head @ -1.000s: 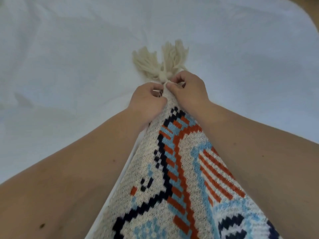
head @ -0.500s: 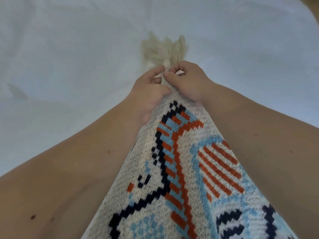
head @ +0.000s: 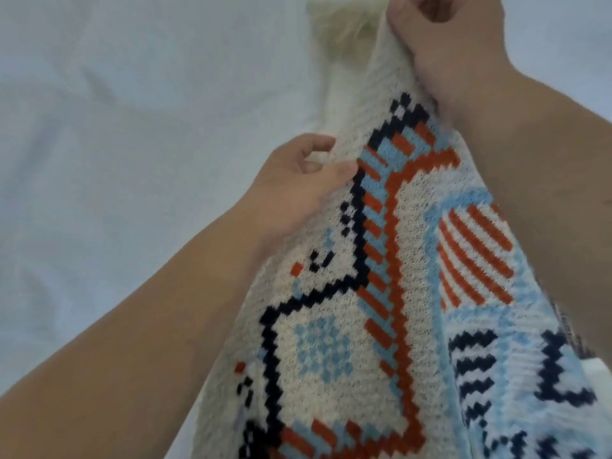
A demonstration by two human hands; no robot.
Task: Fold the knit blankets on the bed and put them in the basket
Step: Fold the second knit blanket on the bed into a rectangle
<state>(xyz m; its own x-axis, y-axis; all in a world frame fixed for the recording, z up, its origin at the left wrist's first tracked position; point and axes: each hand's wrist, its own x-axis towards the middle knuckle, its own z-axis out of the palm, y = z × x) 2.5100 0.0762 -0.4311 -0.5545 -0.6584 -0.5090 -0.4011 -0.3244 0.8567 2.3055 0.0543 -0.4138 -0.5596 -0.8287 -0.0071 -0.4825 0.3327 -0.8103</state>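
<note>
A cream knit blanket [head: 407, 260] with navy, light blue and rust-orange patterns stretches from the bottom of the view up to the top, held above the bed. Cream tassels [head: 337, 31] hang blurred at its top corner. My right hand [head: 443, 38] grips that corner at the top edge of the view, fingers closed on the fabric. My left hand [head: 298, 183] sits lower on the blanket's left edge, thumb and fingers pinching the knit. The basket is not in view.
The white bed sheet [head: 116, 127] with soft wrinkles fills the left and top of the view. A strip of sheet [head: 563, 34] shows at the upper right.
Both hands were together at the tasselled corner. Now my right hand has lifted the corner up and to the right, and my left hand has slid down along the blanket's left edge.
</note>
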